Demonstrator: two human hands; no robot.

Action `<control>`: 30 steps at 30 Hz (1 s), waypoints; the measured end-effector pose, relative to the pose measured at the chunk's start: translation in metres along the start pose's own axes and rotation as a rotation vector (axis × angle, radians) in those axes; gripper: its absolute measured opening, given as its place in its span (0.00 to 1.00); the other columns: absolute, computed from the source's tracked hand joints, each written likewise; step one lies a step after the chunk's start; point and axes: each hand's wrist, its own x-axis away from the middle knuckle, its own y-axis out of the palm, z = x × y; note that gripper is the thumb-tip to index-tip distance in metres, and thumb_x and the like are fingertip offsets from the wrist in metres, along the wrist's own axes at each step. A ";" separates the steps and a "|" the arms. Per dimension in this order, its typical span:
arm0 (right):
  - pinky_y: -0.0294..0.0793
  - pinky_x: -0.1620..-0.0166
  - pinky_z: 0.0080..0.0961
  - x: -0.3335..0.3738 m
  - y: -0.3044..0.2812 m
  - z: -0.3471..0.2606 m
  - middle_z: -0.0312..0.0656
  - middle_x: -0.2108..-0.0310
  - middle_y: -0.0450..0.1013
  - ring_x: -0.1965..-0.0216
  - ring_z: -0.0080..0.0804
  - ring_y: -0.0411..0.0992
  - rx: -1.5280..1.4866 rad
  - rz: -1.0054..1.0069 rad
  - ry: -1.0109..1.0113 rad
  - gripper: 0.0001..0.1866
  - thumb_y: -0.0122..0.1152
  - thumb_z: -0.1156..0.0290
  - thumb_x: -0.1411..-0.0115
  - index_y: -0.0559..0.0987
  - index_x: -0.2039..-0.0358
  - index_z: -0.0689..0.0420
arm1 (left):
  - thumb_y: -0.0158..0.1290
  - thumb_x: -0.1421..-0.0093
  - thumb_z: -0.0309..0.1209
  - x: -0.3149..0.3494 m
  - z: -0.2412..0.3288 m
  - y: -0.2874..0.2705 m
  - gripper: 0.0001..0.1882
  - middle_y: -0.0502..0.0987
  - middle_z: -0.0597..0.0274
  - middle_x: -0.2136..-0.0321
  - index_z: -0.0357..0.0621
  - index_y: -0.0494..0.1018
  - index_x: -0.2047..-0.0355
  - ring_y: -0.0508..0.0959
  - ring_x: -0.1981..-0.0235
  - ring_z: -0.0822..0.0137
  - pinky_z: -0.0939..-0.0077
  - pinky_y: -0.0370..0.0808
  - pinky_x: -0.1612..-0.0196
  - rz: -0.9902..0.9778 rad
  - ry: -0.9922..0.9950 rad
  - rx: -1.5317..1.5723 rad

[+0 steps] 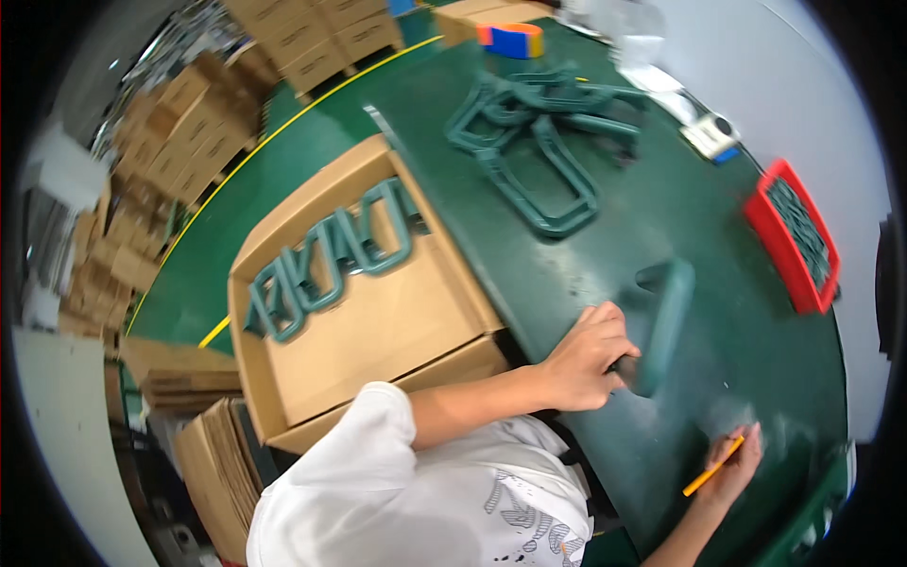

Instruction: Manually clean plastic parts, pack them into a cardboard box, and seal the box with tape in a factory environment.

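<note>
Above the green table, my left hand (590, 361) is closed on the lower end of a green plastic frame (669, 321), a bent handle-like part blurred by motion. Closer to the table's near right, my right hand (739, 465) grips a slim orange stick-shaped tool (710, 468); its exact kind is not clear. Farther up the table lies a loose pile of similar green frames (557, 184). To my left, an open cardboard box (378, 354) has several green frames (331, 255) standing in a row along its far side.
A red bin (789, 246) of small dark green parts stands at the table's right edge. Behind it sit a white device (710, 137) and an orange-and-blue tape-like ring (510, 41). Stacked cartons (194, 132) and flattened cardboard (215, 472) are on the left.
</note>
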 end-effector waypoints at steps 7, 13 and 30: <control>0.51 0.89 0.14 -0.029 0.003 0.004 0.34 0.92 0.57 0.94 0.18 0.52 0.057 0.019 0.039 0.18 0.41 0.60 0.32 0.68 0.75 0.58 | 0.64 0.58 0.33 0.047 0.031 -0.082 0.16 0.65 0.52 0.81 0.35 0.70 0.79 0.67 0.78 0.54 0.62 0.65 0.75 0.306 -0.224 -0.509; 0.51 0.89 0.13 -0.027 -0.005 0.005 0.34 0.92 0.58 0.94 0.18 0.53 0.043 -0.036 0.045 0.19 0.39 0.59 0.32 0.68 0.75 0.59 | 0.62 0.60 0.28 0.093 0.032 -0.190 0.11 0.72 0.52 0.77 0.38 0.74 0.76 0.74 0.73 0.50 0.60 0.69 0.72 -0.062 -0.514 -1.116; 0.56 0.83 0.13 -0.022 -0.007 0.002 0.34 0.87 0.61 0.88 0.19 0.58 0.150 -0.170 0.072 0.19 0.42 0.59 0.33 0.69 0.73 0.61 | 0.49 0.62 0.13 0.048 0.007 -0.176 0.20 0.75 0.50 0.64 0.35 0.74 0.64 0.72 0.55 0.52 0.62 0.70 0.55 -0.271 -0.299 -0.866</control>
